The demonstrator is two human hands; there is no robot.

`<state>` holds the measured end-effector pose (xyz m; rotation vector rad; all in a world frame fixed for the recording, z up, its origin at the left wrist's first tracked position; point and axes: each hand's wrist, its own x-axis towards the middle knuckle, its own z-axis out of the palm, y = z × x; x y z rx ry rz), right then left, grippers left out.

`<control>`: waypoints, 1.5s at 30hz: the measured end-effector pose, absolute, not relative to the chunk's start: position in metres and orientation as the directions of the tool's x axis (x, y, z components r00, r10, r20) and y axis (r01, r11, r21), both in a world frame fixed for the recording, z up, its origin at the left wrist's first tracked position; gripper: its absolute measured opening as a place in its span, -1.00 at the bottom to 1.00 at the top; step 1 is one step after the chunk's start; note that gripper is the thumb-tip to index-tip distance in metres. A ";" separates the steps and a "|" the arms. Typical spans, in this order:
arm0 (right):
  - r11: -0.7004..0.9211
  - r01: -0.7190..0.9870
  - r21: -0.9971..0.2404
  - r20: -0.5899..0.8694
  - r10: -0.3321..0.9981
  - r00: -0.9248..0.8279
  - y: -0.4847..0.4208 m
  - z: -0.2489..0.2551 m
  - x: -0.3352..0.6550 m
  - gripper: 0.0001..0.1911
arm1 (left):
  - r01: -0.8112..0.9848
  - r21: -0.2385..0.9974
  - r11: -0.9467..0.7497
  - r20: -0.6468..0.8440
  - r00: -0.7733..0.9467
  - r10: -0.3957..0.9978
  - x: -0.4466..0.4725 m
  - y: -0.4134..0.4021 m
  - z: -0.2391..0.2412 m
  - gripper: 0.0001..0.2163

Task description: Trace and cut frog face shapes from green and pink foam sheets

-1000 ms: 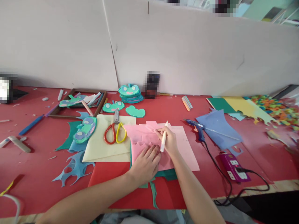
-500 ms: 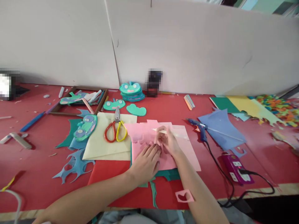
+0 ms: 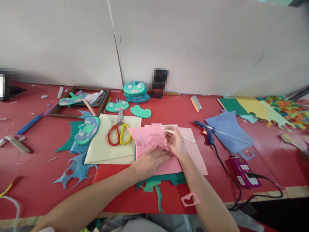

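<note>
Pink felt sheets [image 3: 159, 164] lie stacked in front of me, the top piece with cut-out edges. My left hand [image 3: 154, 159] rests flat on them, fingers stretched out together and pressing the felt. Just to its right, my right hand [image 3: 175, 141] is closed around a slim pale pen [image 3: 170, 130], whose tip points up and left. Dark green felt [image 3: 177, 178] shows beneath the pink. A pink scrap with a heart-like hole [image 3: 190, 199] sits by my right forearm. Red-and-yellow-handled scissors [image 3: 120, 130] lie on a cream felt sheet [image 3: 106, 158] to the left.
Green frog-like felt faces [image 3: 135, 91] are piled near the wall. A wooden tray [image 3: 70, 114] holds pens at the left. On the right are a blue glue gun [image 3: 207, 130], blue felt [image 3: 231, 138], a purple power strip [image 3: 245, 172] with a black cord, and colourful scraps [image 3: 289, 111].
My right hand has lifted slightly and shifted right, carrying the pen. My left hand has flattened further across the pink felt. The camera view has tilted slightly.
</note>
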<state>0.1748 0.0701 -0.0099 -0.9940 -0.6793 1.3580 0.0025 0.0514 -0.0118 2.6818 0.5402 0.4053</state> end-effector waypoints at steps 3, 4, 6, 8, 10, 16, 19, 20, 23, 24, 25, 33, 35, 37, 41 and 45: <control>-0.067 -0.511 -0.857 -0.164 0.975 0.148 0.071 -0.010 0.176 -0.52 | 0.167 0.389 -0.906 0.255 0.925 0.280 0.002 0.050 -0.010 -0.61; -0.063 -0.523 -0.850 -0.163 0.975 0.148 0.071 -0.010 0.176 -0.52 | 0.203 0.370 -0.907 0.268 0.911 0.313 0.003 0.049 -0.010 -0.62; -0.046 -0.546 -0.837 -0.142 0.981 0.134 0.071 -0.009 0.176 -0.53 | 0.344 0.340 -0.875 0.270 0.856 0.441 0.004 0.047 -0.011 -0.64; -0.031 -0.567 -0.823 -0.115 0.987 0.113 0.071 -0.008 0.176 -0.56 | 0.472 0.337 -0.815 0.240 0.794 0.559 0.005 0.046 -0.011 -0.58; -0.021 -0.578 -0.816 -0.105 0.988 0.113 0.072 -0.010 0.176 -0.59 | 0.467 0.352 -0.811 0.221 0.801 0.557 0.006 0.047 -0.012 -0.57; -0.012 -0.502 -0.865 -0.085 0.989 0.124 0.070 -0.018 0.173 -0.76 | 0.173 0.417 -0.892 0.258 0.919 0.298 0.004 0.049 -0.018 -0.64; 0.018 -0.348 -0.937 -0.013 0.996 0.088 0.067 -0.020 0.169 -0.78 | 0.201 0.400 -0.894 0.266 0.908 0.323 0.005 0.048 -0.019 -0.66; 0.016 -0.308 -0.951 -0.005 0.998 0.067 0.067 -0.020 0.168 -0.78 | 0.213 0.389 -0.896 0.274 0.902 0.334 0.005 0.048 -0.019 -0.67; -0.063 -0.274 -0.960 -0.060 0.998 -0.018 0.068 -0.016 0.168 -0.76 | 0.285 0.362 -0.888 0.295 0.868 0.399 0.006 0.047 -0.017 -0.70; -0.091 -0.288 -0.953 -0.087 0.996 -0.027 0.069 -0.015 0.168 -0.74 | 0.310 0.355 -0.882 0.298 0.857 0.421 0.007 0.047 -0.016 -0.71; -0.114 -0.314 -0.943 -0.114 0.993 -0.017 0.071 -0.013 0.168 -0.72 | 0.329 0.347 -0.878 0.298 0.849 0.436 0.007 0.046 -0.015 -0.71; -0.263 -0.532 -0.805 -0.436 0.870 0.230 0.086 0.001 0.165 -0.64 | 0.471 0.302 -0.829 0.274 0.790 0.549 0.008 0.038 -0.016 -0.66; -0.263 -0.540 -0.800 -0.447 0.861 0.242 0.088 0.000 0.164 -0.65 | 0.534 0.303 -0.790 0.269 0.747 0.608 0.007 0.037 -0.015 -0.64; -0.211 -0.542 -0.814 -0.433 0.841 0.324 0.087 -0.002 0.160 -0.65 | 0.554 0.305 -0.774 0.258 0.735 0.628 0.007 0.036 -0.015 -0.65; -0.024 -0.356 -0.934 -0.210 0.845 0.492 0.075 -0.010 0.145 -0.61 | 0.546 0.312 -0.778 0.234 0.749 0.620 0.007 0.035 -0.015 -0.60; 0.057 -0.206 -0.977 -0.037 0.905 0.424 0.065 -0.015 0.142 -0.63 | 0.543 0.305 -0.782 0.200 0.766 0.610 0.006 0.034 -0.015 -0.55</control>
